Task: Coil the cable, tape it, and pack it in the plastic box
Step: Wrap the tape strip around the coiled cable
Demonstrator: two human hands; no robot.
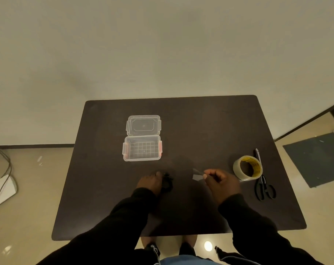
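A small coil of black cable (167,182) lies on the dark table (200,131) near its front middle. My left hand (150,184) rests on the coil's left side and holds it down. A short strip of clear tape (197,175) is pinched between the fingertips of my right hand (220,182), a little to the right of the coil and apart from it. The clear plastic box (142,148) stands open behind the coil, with nothing inside. Its lid (143,125) lies flat just beyond it.
A roll of clear tape (247,168) stands at the table's right side, close to my right hand. Black scissors (263,185) lie just right of the roll, blades pointing away. The floor shows a dark mat at right and cables at left.
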